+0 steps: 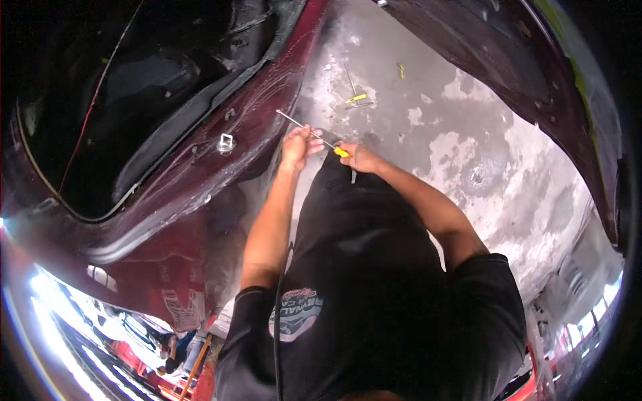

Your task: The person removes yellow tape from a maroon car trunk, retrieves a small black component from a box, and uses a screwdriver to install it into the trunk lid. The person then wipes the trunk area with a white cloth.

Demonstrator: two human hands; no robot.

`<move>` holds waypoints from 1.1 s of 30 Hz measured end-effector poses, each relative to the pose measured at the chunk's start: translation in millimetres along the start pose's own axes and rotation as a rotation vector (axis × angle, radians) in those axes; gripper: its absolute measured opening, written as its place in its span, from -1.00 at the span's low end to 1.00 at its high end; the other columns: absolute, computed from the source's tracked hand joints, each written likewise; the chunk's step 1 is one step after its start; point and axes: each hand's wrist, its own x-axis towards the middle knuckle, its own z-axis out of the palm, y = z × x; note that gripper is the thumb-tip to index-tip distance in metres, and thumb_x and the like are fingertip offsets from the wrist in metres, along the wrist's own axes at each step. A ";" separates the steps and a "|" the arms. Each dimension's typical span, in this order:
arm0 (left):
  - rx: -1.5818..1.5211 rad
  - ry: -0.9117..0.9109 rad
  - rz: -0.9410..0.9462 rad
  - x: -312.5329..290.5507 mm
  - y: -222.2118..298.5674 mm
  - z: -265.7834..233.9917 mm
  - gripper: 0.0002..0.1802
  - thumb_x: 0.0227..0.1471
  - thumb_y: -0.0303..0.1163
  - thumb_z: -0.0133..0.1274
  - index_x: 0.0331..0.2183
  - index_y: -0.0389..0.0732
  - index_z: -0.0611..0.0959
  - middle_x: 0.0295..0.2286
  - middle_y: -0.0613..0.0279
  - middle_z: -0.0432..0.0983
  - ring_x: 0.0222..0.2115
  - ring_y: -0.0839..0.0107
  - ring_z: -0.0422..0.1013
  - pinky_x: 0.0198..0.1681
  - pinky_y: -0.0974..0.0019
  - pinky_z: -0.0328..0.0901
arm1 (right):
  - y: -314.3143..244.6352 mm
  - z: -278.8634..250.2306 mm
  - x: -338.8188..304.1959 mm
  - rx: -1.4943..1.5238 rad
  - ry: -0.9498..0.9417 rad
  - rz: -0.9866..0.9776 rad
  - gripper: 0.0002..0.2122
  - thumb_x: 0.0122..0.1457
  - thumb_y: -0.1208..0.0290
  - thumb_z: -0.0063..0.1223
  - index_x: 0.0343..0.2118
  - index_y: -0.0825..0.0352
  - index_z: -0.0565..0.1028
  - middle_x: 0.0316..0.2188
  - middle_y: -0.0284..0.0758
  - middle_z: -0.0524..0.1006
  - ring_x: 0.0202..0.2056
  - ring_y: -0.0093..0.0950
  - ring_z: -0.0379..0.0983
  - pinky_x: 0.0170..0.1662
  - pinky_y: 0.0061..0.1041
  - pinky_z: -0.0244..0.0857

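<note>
My right hand (358,158) is closed round the yellow handle of a long, thin-shafted screwdriver (326,142). The bare metal shaft slants up to the left, and its tip sits close to the dark red car body edge. Partway along the shaft, my left hand (297,146) has its thumb and fingers around the metal, some fingers loosely bent. Both hands are in front of my black clothing, above the floor. On the car's door frame, left of my left hand, a metal door striker (226,142) stands out.
A dark red door frame (267,100) borders the left, with a dark car interior behind it. An open door (495,47) hangs at upper right. On the stained concrete floor (428,134) lie a yellow-handled tool (356,98) and a small yellow item (401,70). Another person (177,349) is at lower left.
</note>
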 end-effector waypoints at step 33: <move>1.825 -0.554 0.444 78.3 -183.9 38.3 -0.63 -0.08 -0.25 0.03 -0.22 -0.20 0.69 -0.21 -0.11 0.57 -0.16 -0.08 0.47 -0.04 0.01 0.35 | 177.2 43.5 -415.6 0.691 0.833 0.531 -0.78 0.22 0.43 -0.06 -0.27 0.48 0.57 -0.50 -0.18 0.59 -0.51 -0.42 0.55 -0.42 -0.48 0.43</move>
